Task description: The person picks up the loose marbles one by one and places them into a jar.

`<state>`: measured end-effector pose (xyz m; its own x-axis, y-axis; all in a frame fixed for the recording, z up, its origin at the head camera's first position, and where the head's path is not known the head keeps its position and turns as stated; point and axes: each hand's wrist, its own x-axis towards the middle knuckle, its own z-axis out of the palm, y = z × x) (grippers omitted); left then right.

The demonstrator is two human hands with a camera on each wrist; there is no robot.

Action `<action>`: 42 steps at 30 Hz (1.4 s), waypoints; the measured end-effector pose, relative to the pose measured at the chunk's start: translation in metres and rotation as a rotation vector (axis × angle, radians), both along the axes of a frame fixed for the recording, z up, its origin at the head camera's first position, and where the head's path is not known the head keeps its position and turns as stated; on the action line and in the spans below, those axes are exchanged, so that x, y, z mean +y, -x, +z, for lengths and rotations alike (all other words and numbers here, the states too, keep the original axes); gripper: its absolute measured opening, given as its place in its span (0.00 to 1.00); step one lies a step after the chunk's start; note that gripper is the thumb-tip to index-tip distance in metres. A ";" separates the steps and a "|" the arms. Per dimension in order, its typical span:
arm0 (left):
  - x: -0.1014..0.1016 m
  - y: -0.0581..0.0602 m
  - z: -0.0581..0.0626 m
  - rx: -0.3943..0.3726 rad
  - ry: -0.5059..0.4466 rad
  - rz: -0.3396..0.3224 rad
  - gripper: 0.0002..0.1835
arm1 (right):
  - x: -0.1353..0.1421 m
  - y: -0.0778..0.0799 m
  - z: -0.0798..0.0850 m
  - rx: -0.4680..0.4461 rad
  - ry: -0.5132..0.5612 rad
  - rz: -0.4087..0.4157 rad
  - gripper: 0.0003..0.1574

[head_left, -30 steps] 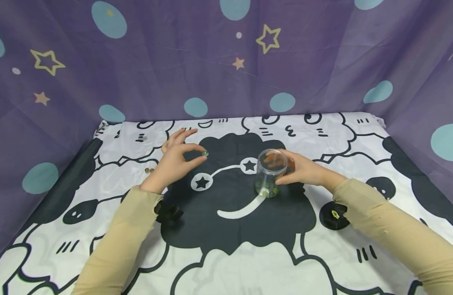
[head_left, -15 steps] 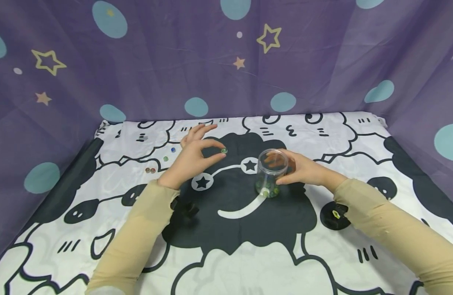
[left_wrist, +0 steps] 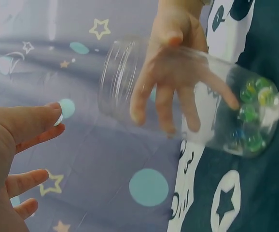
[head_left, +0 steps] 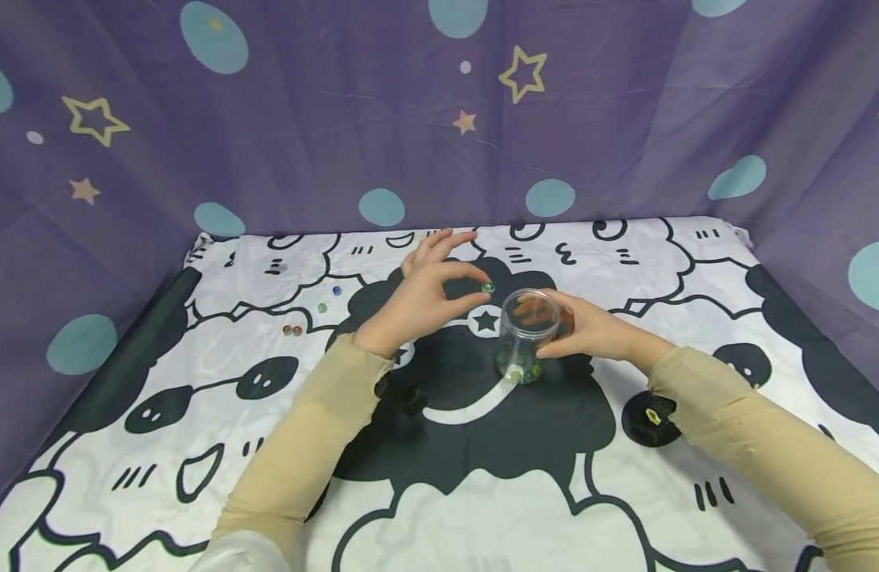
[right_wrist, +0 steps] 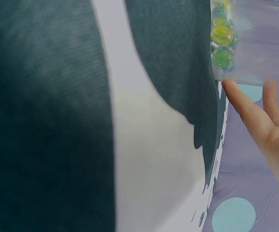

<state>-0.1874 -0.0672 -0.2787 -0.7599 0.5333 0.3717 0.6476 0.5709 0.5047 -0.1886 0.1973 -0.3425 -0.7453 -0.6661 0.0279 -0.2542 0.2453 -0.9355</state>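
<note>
My left hand (head_left: 425, 298) pinches a small green glass marble (head_left: 488, 287) between thumb and index finger, its other fingers spread upward. The marble is held just left of the rim of a clear plastic jar (head_left: 513, 345), a little above it. In the left wrist view the fingertips mostly hide it. The jar stands upright and uncovered on the dark part of the cloth. Green, yellow and bluish marbles (right_wrist: 222, 35) lie at its bottom. My right hand (head_left: 590, 326) holds the jar from the right, thumb in front and fingers behind the wall.
Two reddish-brown marbles (head_left: 292, 330), a green marble (head_left: 322, 307) and a blue marble (head_left: 336, 291) lie on the white cloth (head_left: 225, 342) at left. A black round thing with a yellow-green mark (head_left: 650, 417) lies near the right forearm. A purple curtain (head_left: 425, 127) hangs behind.
My left hand has carried the pinched green marble rightward to near the jar's rim, uncovering the green and blue marbles at left. The right hand and jar have stayed put.
</note>
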 end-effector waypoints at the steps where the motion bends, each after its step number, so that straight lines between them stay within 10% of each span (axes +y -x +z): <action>1: 0.002 0.000 0.000 0.004 0.004 -0.005 0.09 | 0.000 0.000 0.000 -0.001 -0.001 0.001 0.48; 42: 0.024 -0.002 -0.007 -0.022 0.070 -0.048 0.09 | 0.000 0.002 -0.002 0.005 0.013 0.029 0.49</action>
<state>-0.1857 -0.0428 -0.2861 -0.7403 0.5935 0.3157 0.6643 0.5738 0.4790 -0.1909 0.1976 -0.3442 -0.7256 -0.6869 0.0405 -0.2660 0.2257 -0.9372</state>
